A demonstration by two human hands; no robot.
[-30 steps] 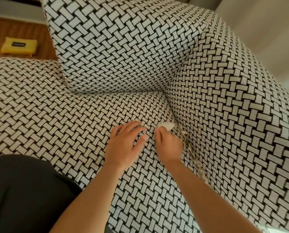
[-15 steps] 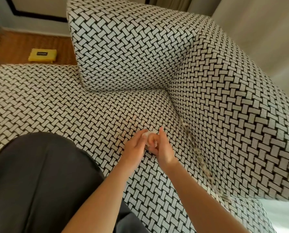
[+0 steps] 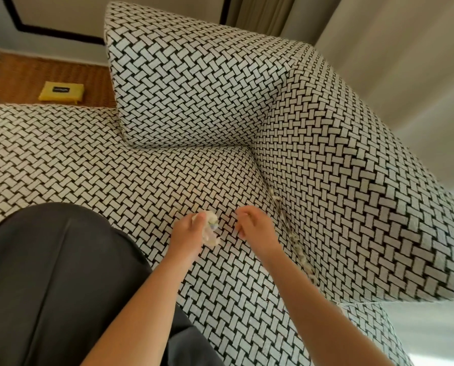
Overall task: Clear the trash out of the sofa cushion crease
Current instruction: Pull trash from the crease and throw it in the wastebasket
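Far left, on the brown floor beyond the cushions, a flat yellow packet [image 3: 61, 92] with a dark label. Lower left, a lap in dark cloth [image 3: 49, 273], set against the black-and-white woven seat cushion [image 3: 88, 159]. At centre, over the seat, left hand [image 3: 190, 235], fingers curled round a crumpled wad of pale trash [image 3: 212, 231]. Just beside it but apart, right hand [image 3: 256, 231], fingers loosely curled, gripping nothing. Farther right, the crease [image 3: 260, 170] between seat and side cushion [image 3: 352, 194], lined with a string of small pale scraps [image 3: 297, 244] wedged along it, near the right hand but untouched. At top, meeting the side cushion in the corner, a back cushion [image 3: 194, 83] in the same weave. Far right, pale curtains [image 3: 405, 62].
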